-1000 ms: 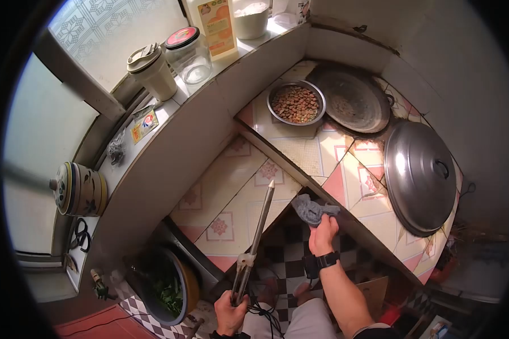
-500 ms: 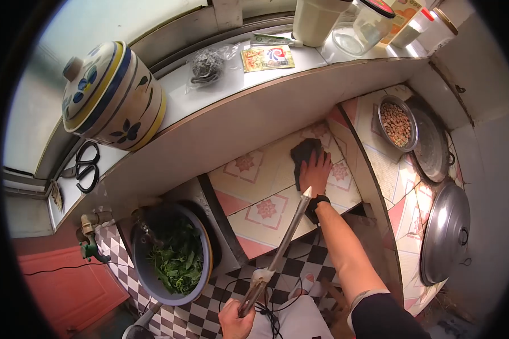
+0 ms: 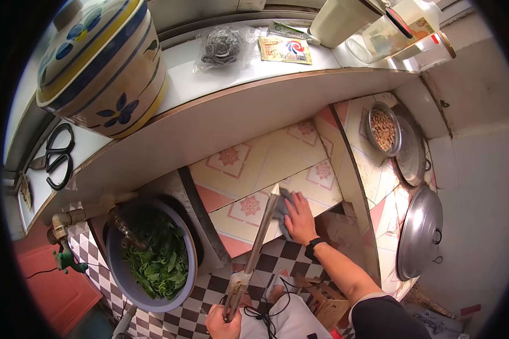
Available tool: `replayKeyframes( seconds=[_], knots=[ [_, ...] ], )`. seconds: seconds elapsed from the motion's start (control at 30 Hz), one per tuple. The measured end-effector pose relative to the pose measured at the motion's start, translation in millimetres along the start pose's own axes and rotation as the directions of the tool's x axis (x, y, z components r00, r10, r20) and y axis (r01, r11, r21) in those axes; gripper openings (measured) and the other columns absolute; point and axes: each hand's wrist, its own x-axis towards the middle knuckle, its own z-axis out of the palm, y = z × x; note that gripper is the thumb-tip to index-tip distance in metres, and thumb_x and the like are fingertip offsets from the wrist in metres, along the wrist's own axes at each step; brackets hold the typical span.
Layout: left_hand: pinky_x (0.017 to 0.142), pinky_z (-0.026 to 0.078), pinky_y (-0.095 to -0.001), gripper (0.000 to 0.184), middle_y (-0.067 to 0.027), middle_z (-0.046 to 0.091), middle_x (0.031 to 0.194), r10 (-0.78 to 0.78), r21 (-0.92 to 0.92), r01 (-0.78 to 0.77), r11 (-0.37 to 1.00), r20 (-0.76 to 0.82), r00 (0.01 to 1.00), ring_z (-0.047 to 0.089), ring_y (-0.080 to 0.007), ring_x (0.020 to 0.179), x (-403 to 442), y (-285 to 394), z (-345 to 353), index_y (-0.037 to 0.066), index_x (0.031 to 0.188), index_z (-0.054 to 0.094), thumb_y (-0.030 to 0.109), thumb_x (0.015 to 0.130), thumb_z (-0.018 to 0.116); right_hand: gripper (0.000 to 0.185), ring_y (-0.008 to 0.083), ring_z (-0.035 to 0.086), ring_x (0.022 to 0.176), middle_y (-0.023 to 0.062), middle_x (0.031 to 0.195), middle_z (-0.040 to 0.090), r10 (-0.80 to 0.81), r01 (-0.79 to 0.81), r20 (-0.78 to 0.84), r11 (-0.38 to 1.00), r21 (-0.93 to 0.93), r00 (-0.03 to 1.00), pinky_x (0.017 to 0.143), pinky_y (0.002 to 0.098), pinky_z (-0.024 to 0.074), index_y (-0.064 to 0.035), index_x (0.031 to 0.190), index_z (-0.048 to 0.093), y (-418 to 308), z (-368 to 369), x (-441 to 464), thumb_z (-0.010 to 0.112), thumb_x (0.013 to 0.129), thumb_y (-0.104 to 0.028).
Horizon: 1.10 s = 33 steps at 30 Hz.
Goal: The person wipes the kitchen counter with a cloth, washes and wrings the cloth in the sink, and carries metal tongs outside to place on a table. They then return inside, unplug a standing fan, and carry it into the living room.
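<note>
My right hand (image 3: pixel 301 219), with a dark band at its wrist, presses a grey cloth (image 3: pixel 282 210) onto the tiled counter (image 3: pixel 266 163), close to the front edge. Its fingers lie over the cloth's right side. Low in the view, my left hand (image 3: pixel 223 323) is wrapped round the lower end of a metal pole (image 3: pixel 257 243). A pale joint sits partway up the pole, and its pointed tip reaches up in front of the cloth, hiding part of it.
At the left, a basin (image 3: pixel 192 254) of green leaves stands below a tap (image 3: pixel 119 217). On the ledge are a lidded ceramic jar (image 3: pixel 110 73), scissors (image 3: pixel 59 157) and packets. A bowl of peanuts (image 3: pixel 383 130) and a metal lid (image 3: pixel 417 234) lie at the right.
My right hand has drawn the cloth from the back of the counter toward its front edge. The whole view has shifted; my left hand still grips the pole.
</note>
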Motion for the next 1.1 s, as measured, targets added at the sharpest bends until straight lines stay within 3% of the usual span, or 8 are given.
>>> replayKeyframes(
  seconds=[0.1,0.17,0.23,0.37,0.57,0.83,0.97,1.1],
  knots=[
    [0.064,0.045,-0.0492,0.025,-0.0194,0.057,0.075,0.032,0.049,-0.031,0.998,-0.006,0.999,0.056,-0.0427,0.072,-7,-17,-5,0.000,0.077,0.060,0.015,0.083,0.079,0.057,0.0497,0.024,0.147,0.0296,0.154,0.036,0.377,-0.432,-0.326,0.894,-0.115,0.867,0.120,0.0615,0.0185,0.0085,0.142,0.047,2,41,65,0.057,0.095,-0.023],
    [0.063,0.044,-0.0488,0.025,-0.0198,0.057,0.074,-0.003,0.016,0.004,1.000,-0.055,0.998,0.055,-0.0425,0.069,-3,-11,-5,-0.001,0.078,0.059,0.014,0.082,0.079,0.053,0.0473,0.021,0.149,0.0255,0.156,0.035,0.092,-0.107,-0.150,0.989,-0.098,0.984,0.122,0.0595,0.0158,0.0096,0.135,0.053,-53,33,107,0.056,0.095,-0.026],
    [0.062,0.044,-0.0479,0.022,-0.0200,0.056,0.074,-0.036,0.003,0.036,0.999,-0.018,0.999,0.055,-0.0421,0.067,-1,-19,-6,-0.002,0.078,0.059,0.010,0.082,0.077,0.050,0.0406,0.034,0.144,0.0215,0.152,0.041,-0.456,0.457,0.036,0.889,-0.028,0.889,0.120,0.0516,0.0305,0.0042,0.133,0.056,-74,40,141,0.062,0.091,-0.022],
    [0.062,0.043,-0.0465,0.016,-0.0193,0.055,0.072,-0.043,0.027,0.043,0.999,0.007,0.999,0.055,-0.0414,0.067,13,-19,-12,-0.003,0.079,0.058,0.006,0.080,0.071,0.045,0.0402,0.049,0.126,0.0207,0.137,0.052,-0.508,0.502,0.079,0.861,0.082,0.858,0.110,0.0484,0.0415,0.0014,0.130,0.059,-25,32,175,0.063,0.086,-0.011],
    [0.065,0.046,-0.0457,0.019,-0.0165,0.059,0.080,-0.032,0.115,0.020,0.993,0.102,0.994,0.058,-0.0398,0.072,27,-14,-15,0.001,0.085,0.061,0.013,0.081,0.074,0.048,0.0433,0.048,0.124,0.0243,0.136,0.051,0.118,-0.180,-0.329,0.970,-0.163,0.937,0.107,0.0491,0.0421,0.0020,0.134,0.053,97,-5,153,0.058,0.087,-0.005],
    [0.063,0.046,-0.0414,0.017,-0.0151,0.060,0.080,0.038,0.065,-0.051,0.997,0.178,0.983,0.058,-0.0358,0.070,25,0,-24,0.002,0.086,0.061,0.015,0.087,0.073,0.056,0.0426,0.047,0.121,0.0241,0.139,0.048,0.469,-0.546,-0.304,0.797,-0.257,0.829,0.106,0.0493,0.0417,0.0038,0.141,0.049,85,-16,10,0.054,0.084,0.003],
    [0.062,0.045,-0.0397,0.019,-0.0124,0.058,0.075,0.095,-0.023,-0.093,0.995,0.086,0.992,0.056,-0.0302,0.065,24,-4,-20,0.001,0.085,0.060,0.015,0.086,0.073,0.048,0.0458,0.054,0.115,0.0283,0.131,0.054,0.765,-0.754,0.009,0.637,-0.159,0.644,0.102,0.0507,0.0444,0.0080,0.133,0.054,67,-21,-72,0.058,0.086,-0.002],
    [0.054,0.038,-0.0308,0.030,-0.0049,0.049,0.061,-0.151,0.019,0.151,0.988,0.020,0.988,0.045,-0.0095,0.058,3,-31,-12,-0.001,0.073,0.051,0.005,0.077,0.080,0.043,0.0452,0.052,0.122,0.0270,0.131,0.057,0.480,-0.472,-0.346,0.874,0.113,0.806,0.105,0.0490,0.0426,0.0028,0.130,0.062,23,-44,-38,0.063,0.090,-0.013]
  ],
)
